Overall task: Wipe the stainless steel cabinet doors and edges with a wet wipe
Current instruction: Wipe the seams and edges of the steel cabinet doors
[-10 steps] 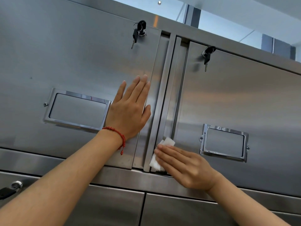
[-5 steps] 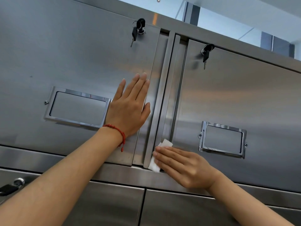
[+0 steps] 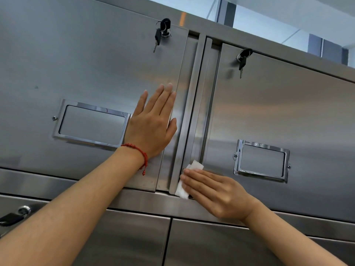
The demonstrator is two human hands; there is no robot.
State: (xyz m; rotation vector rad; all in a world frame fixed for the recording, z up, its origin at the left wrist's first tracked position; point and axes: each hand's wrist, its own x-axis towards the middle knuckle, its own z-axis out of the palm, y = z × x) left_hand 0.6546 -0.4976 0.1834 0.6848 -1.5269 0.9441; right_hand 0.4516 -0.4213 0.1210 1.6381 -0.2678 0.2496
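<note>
Two stainless steel cabinet doors fill the view, the left door (image 3: 92, 60) and the right door (image 3: 288, 112), with a vertical edge strip (image 3: 190, 112) between them. My left hand (image 3: 153, 123) lies flat on the left door near its inner edge, fingers straight, a red string bracelet at the wrist. My right hand (image 3: 215, 192) presses a folded white wet wipe (image 3: 182, 189) with straight fingers against the bottom of the edge strip, where it meets the horizontal rail (image 3: 134, 198). Most of the wipe is hidden under the fingers.
Each door has a key hanging in its lock, the left key (image 3: 161, 33) and the right key (image 3: 243, 58), and a recessed chrome handle frame (image 3: 90, 123) (image 3: 262, 161). Lower cabinet doors (image 3: 124, 242) sit beneath the rail, with another key (image 3: 15, 215) at far left.
The right hand with the wipe has stayed at the bottom of the edge strip, shifting only slightly. The left hand has kept its place on the left door. The view tilted a little.
</note>
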